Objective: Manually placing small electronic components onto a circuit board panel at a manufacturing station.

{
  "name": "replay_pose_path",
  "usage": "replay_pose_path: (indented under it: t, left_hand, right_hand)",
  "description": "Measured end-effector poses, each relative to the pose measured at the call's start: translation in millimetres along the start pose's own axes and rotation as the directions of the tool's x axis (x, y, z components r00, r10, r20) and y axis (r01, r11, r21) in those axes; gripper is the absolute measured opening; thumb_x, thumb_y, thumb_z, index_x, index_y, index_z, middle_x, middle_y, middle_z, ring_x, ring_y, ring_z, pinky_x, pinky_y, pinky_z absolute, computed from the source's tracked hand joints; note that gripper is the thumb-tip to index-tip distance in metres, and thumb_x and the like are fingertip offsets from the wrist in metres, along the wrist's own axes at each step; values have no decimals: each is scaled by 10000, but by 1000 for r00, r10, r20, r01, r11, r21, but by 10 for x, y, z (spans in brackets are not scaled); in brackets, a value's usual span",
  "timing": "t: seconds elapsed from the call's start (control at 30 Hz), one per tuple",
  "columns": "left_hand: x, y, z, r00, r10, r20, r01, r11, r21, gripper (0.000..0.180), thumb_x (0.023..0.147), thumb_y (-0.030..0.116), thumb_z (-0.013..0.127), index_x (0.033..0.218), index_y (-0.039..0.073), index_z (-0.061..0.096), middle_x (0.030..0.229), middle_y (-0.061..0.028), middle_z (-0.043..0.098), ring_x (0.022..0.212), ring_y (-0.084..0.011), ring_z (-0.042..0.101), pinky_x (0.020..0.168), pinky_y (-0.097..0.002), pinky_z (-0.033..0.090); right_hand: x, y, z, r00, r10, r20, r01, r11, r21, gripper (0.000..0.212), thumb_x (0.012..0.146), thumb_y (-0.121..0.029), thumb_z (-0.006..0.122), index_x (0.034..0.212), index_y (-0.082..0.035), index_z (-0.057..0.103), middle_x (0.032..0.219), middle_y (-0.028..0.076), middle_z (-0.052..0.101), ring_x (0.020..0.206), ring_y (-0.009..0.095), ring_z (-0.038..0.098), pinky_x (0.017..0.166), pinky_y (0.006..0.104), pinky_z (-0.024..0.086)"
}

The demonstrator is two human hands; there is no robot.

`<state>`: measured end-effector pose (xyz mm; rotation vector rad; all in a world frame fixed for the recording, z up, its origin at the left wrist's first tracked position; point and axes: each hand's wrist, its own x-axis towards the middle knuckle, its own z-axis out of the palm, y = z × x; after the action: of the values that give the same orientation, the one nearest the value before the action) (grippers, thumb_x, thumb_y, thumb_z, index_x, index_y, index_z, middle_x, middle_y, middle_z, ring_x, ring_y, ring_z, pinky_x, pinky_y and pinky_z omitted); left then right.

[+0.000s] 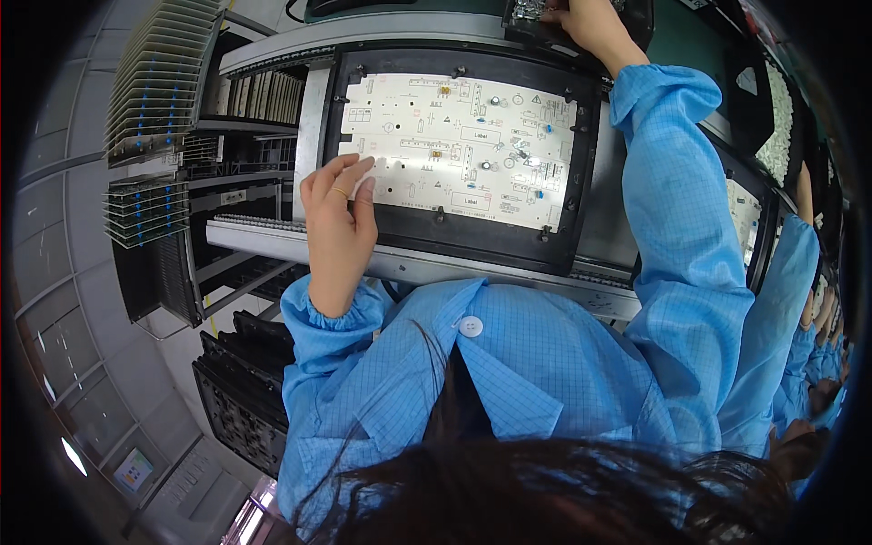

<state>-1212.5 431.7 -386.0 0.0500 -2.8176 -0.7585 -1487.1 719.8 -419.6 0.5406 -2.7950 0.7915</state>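
A white printed circuit board lies in a black frame in front of me. Small yellow, blue and silver components stand on it. My left hand, with a ring on one finger, is over the board's left edge. Its thumb and fingertips are drawn close together; anything between them is too small to make out. At the top edge my right hand reaches into a black bin of small, shiny parts. Its fingers are partly cut off by the picture's edge.
Metal conveyor rails run along the near and far sides of the frame. Racks of stacked boards stand at left, with black trays below them. Another board sits farther right, where co-workers in blue sleeves are lined up.
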Motion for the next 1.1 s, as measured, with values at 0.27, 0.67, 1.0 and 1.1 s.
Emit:
replay_pose_path:
  t: [0.27, 0.67, 1.0, 1.1]
  left_hand:
    - [270, 230, -75, 990, -48, 133, 92, 931, -354, 192, 917, 54, 615, 1088, 29, 698, 1095, -118, 681, 973, -241, 609, 778, -312, 504]
    - [736, 765, 564, 784, -52, 618, 614, -84, -785, 426, 1031, 260, 408, 1245, -89, 526, 1237, -214, 606, 1103, -280, 616, 993, -402, 487]
    - [627, 813, 839, 770, 275, 576, 477, -848, -233, 633, 1051, 430, 251, 1400, -69, 421, 1298, -183, 564, 1214, -289, 522, 1149, -432, 334]
    - [604, 785, 843, 782, 382, 493, 505, -852, -141, 648, 1050, 454, 256, 1458, -38, 359, 1352, -184, 524, 1233, -289, 506, 1149, -426, 330]
  right_hand:
    - [95, 304, 59, 965, 260, 27, -259, 939, 228, 139, 868, -98, 685, 978, -20, 719, 879, 110, 731, 700, 169, 709, 626, 286, 541]
    - [-110, -114, -205, 957, 263, 123, -283, 754, 593, 165, 879, -104, 705, 1011, -10, 729, 794, 26, 689, 643, 76, 594, 569, 222, 478]
    - [-1078, -1231, -614, 883, -43, 467, -289, 735, 613, 79, 873, 42, 638, 921, 60, 698, 804, 81, 693, 686, 117, 646, 627, 241, 537]
    - [-1059, -1235, -686, 872, -24, 488, -351, 664, 660, 98, 876, 50, 623, 936, 69, 698, 833, 89, 708, 716, 136, 679, 648, 248, 561]
